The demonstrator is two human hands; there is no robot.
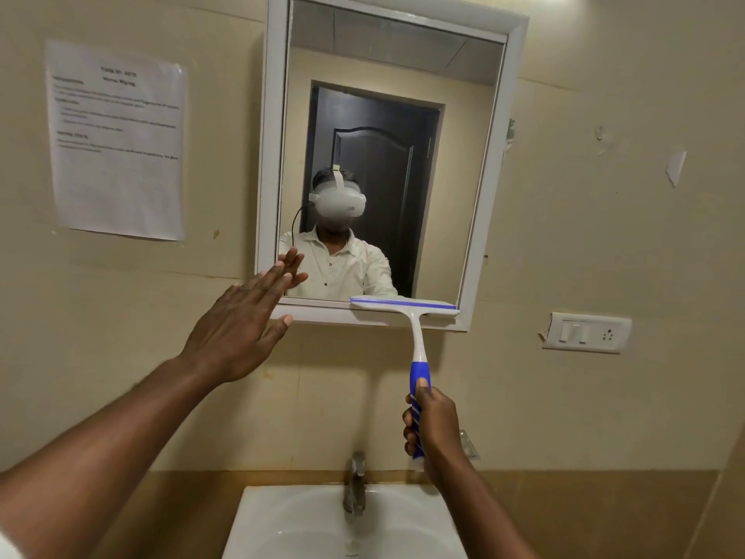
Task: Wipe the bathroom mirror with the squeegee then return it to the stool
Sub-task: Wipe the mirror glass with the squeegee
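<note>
A white-framed mirror hangs on the beige wall above a sink. My right hand grips the blue-and-white handle of a squeegee. Its white blade with a blue rubber edge lies level across the bottom right of the glass, at the lower frame. My left hand is open and flat, fingers together, with the fingertips at the mirror's bottom left corner. The mirror reflects a person in a pale shirt and a dark door behind. The stool is out of sight.
A white sink with a metal tap sits directly below. A printed sheet is taped to the wall at left. A switch and socket plate is mounted at right.
</note>
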